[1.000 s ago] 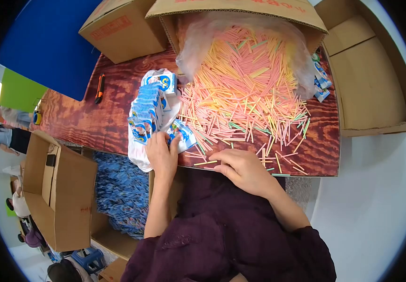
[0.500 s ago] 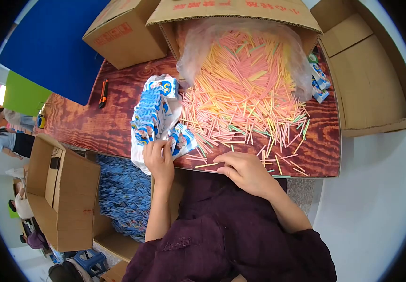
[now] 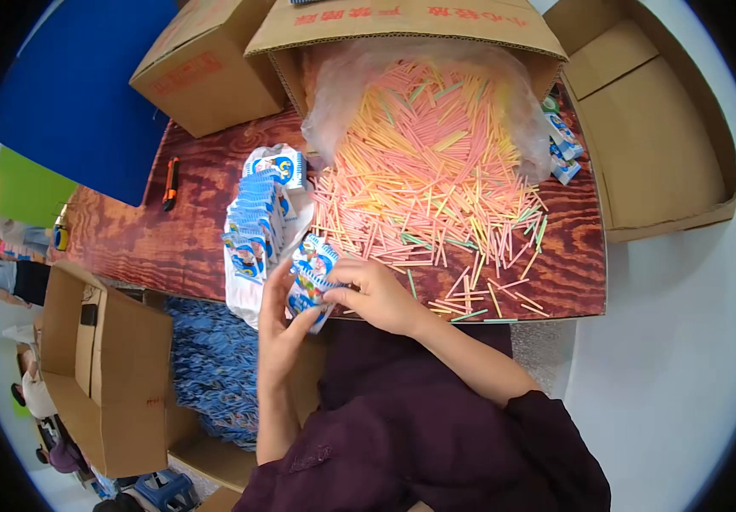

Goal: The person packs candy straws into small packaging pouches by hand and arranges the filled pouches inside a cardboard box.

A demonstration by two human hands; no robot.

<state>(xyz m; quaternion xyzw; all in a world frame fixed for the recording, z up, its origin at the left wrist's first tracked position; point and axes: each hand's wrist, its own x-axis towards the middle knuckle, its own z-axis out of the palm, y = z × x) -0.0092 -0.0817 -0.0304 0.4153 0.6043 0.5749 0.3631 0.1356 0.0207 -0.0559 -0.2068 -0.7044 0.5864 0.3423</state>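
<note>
My left hand [image 3: 278, 328] is at the table's front edge, its fingers closed on the left side of a blue-and-white packet [image 3: 307, 290]. From the right, my right hand [image 3: 368, 294] pinches the same packet between thumb and fingers. A second blue-and-white packet [image 3: 317, 253] lies just beyond the hands. To the left, a row of similar packets [image 3: 257, 209] stands on a white plastic bag [image 3: 242, 294]. A large heap of pink, yellow and green sticks [image 3: 436, 154] spills from a plastic-lined cardboard box [image 3: 411, 24] onto the wood-patterned table [image 3: 129, 230].
An orange-and-black cutter [image 3: 171, 183] lies at the left. A closed carton [image 3: 210, 72] stands behind. Blue packets fill a carton [image 3: 214, 371] below the table's left side. An open carton [image 3: 662, 145] is at the right. Several people are in the left background.
My right hand has moved left from the sticks to the packet beside my left hand. My left hand has turned and now grips that packet, drawn nearer the table edge.
</note>
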